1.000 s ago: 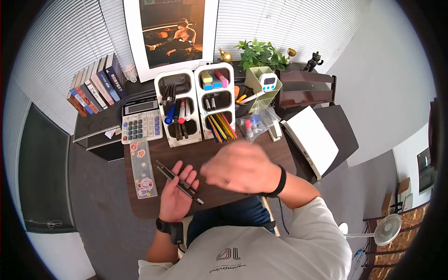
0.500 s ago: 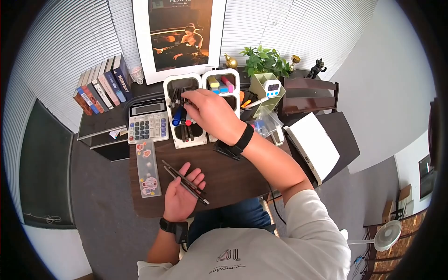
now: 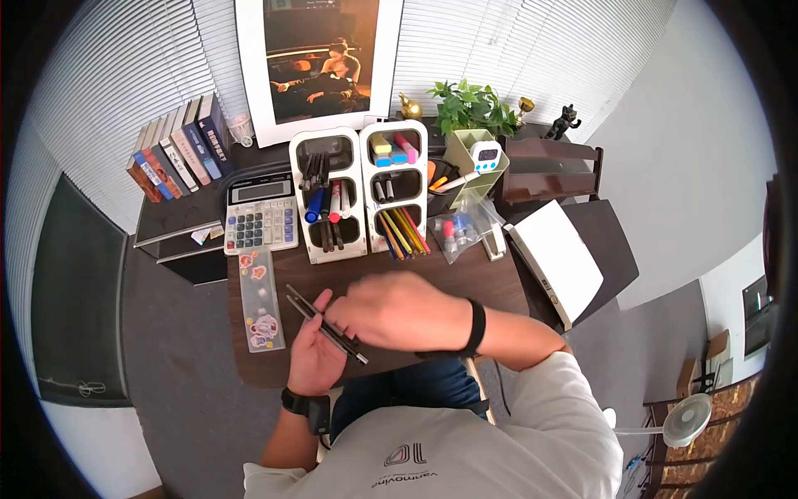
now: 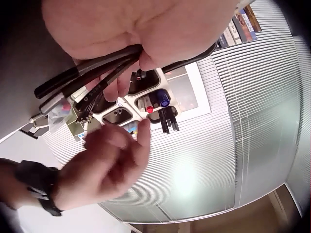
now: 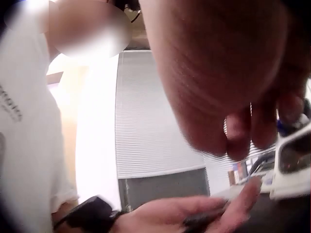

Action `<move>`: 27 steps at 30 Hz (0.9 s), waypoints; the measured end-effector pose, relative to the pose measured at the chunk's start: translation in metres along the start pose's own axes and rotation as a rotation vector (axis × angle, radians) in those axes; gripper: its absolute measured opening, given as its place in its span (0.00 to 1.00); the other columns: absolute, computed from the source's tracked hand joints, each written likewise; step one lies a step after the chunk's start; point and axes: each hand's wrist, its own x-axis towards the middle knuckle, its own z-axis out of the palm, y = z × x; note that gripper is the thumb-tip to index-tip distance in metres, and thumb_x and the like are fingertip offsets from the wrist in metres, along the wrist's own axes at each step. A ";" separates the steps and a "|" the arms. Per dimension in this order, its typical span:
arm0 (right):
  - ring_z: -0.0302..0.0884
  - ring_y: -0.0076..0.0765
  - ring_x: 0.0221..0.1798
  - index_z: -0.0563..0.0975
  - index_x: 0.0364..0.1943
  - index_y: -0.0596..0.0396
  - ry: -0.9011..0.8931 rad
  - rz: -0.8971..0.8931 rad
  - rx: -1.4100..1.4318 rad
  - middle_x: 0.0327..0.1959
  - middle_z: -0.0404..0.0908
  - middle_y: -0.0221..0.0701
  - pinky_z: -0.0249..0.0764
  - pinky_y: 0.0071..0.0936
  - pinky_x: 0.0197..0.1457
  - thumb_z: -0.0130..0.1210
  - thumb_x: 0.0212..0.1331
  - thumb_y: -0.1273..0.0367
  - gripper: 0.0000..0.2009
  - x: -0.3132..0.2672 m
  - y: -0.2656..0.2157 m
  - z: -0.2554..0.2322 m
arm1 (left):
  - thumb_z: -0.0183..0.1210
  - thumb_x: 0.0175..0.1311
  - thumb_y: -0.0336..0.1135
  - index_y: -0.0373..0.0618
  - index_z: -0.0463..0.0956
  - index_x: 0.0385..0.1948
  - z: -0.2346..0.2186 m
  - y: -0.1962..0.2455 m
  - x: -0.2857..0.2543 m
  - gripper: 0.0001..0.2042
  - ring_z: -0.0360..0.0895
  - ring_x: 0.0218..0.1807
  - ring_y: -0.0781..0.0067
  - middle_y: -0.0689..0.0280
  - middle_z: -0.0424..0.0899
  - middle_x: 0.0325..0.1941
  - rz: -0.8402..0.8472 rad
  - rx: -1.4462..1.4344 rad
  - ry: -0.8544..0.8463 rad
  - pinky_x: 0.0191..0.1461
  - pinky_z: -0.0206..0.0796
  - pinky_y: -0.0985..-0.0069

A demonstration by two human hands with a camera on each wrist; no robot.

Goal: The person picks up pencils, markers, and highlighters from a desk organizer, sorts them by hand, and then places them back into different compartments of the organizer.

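Palm up over the front of the desk, my left hand (image 3: 314, 363) holds several slim dark pens (image 3: 302, 305), its thumb lying across them. Their ends stick out past the palm in the left wrist view, one dark pen (image 4: 101, 91) bearing small lettering. My right hand (image 3: 399, 312), blurred, hovers right beside the left fingers, overlapping them in the head view. Its fingers are loosely bent, with nothing visible between them. Behind both hands stands a white organizer (image 3: 363, 241) whose compartments hold black pens (image 3: 315, 170), markers (image 3: 336, 202), highlighters (image 3: 393, 150) and colored pencils (image 3: 402, 231).
A calculator (image 3: 261, 223) and a stickered pencil case (image 3: 263, 301) lie at the left. To the right are a clear bag (image 3: 460, 237), a stapler (image 3: 495, 243), a green holder (image 3: 478, 179) with a timer (image 3: 485, 155), and a white box (image 3: 555, 262).
My right hand reached to the upper left organizer compartment half a second ago and is now back at the left hand. The left hand stays nearly in place with the pens.
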 end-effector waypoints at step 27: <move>0.83 0.47 0.37 0.81 0.42 0.55 0.572 0.161 -0.252 0.33 0.83 0.37 0.80 0.40 0.39 0.64 0.62 0.70 0.07 0.056 0.068 -0.034 | 0.47 0.70 0.25 0.47 0.51 0.79 0.012 0.003 -0.003 0.34 0.65 0.77 0.52 0.48 0.63 0.78 -0.053 0.172 -0.065 0.77 0.59 0.45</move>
